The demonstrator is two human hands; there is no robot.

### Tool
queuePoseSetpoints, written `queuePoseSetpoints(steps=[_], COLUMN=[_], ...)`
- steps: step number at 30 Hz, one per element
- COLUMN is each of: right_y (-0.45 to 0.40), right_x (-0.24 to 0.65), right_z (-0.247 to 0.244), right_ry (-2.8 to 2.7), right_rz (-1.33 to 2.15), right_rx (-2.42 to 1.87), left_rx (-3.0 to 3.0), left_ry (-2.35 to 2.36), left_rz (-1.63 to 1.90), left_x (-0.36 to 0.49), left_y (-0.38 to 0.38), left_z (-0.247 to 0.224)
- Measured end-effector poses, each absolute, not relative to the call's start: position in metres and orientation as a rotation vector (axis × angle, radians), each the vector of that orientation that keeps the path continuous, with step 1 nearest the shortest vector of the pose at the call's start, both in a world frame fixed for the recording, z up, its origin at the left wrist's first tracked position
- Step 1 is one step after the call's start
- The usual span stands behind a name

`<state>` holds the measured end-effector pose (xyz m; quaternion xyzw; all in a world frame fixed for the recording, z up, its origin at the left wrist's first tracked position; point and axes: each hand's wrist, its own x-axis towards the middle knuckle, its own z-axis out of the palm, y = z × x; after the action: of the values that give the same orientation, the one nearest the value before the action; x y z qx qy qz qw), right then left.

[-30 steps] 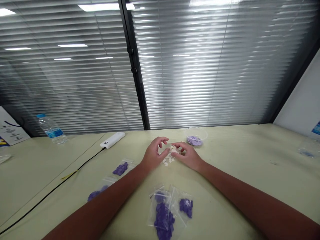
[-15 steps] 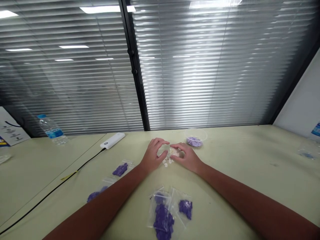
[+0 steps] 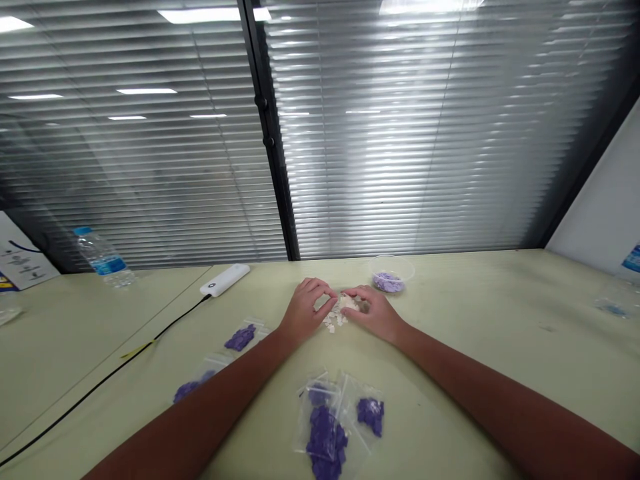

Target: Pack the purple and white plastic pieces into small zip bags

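Small white pieces (image 3: 332, 320) lie in a loose pile on the pale table between my two hands. My left hand (image 3: 309, 308) is at the pile's left side, its thumb and index finger brought together at the tips; whatever is between them is too small to make out. On the other side, my right hand (image 3: 373, 311) curves around the pile's right edge, thumb and fingers apart, fingertips at the white pieces. A round clear tub (image 3: 393, 270) with light purple pieces (image 3: 388, 282) stands just behind my right hand.
Clear bags of dark purple pieces (image 3: 325, 433) lie near the front edge, with more purple pieces (image 3: 241, 338) beside my left forearm. A white power bank (image 3: 225, 280) trails a black cable. A water bottle (image 3: 105, 259) stands at the back left, before the blinds.
My left thumb and index finger have closed together at their tips. My right hand has hardly moved and remains beside the white pile.
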<state>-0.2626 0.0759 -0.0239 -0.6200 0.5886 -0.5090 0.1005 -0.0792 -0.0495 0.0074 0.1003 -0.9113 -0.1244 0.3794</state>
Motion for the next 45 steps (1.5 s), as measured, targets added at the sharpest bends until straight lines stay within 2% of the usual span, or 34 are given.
queuePoseSetpoints(steps=[5, 11, 19, 26, 30, 36, 40, 45], right_y=[0.077, 0.075, 0.079, 0.085, 0.084, 0.084, 0.087, 0.087], right_x=[-0.265, -0.265, -0.260, -0.256, -0.258, -0.257, -0.257, -0.258], right_z=[-0.025, -0.025, -0.021, -0.016, -0.016, -0.018, -0.014, -0.014], right_ry=[1.662, 1.722, 1.650, 1.523, 1.493, 1.510, 1.471, 1.480], right_rz=[-1.469, -1.501, -1.442, -1.302, -1.344, -1.297, -1.297, -1.357], right_rx=[-1.647, -1.618, -1.619, -1.769, -1.750, -1.756, -1.807, -1.759], left_rx=[0.304, 0.699, 0.835, 0.792, 0.761, 0.581, 0.584, 0.528], left_ry=[-2.306, -2.146, -2.494, -2.610, -2.614, -2.770, -2.715, -2.677], left_rz=[-0.520, -0.997, -1.083, -0.973, -0.957, -1.098, -1.146, -1.400], left_x=[-0.081, -0.082, -0.053, -0.053, -0.059, -0.056, -0.060, -0.058], left_y=[-0.042, -0.059, -0.116, -0.113, -0.104, -0.097, -0.093, -0.094], left_z=[0.007, 0.009, 0.018, 0.009, 0.007, 0.017, 0.014, 0.018])
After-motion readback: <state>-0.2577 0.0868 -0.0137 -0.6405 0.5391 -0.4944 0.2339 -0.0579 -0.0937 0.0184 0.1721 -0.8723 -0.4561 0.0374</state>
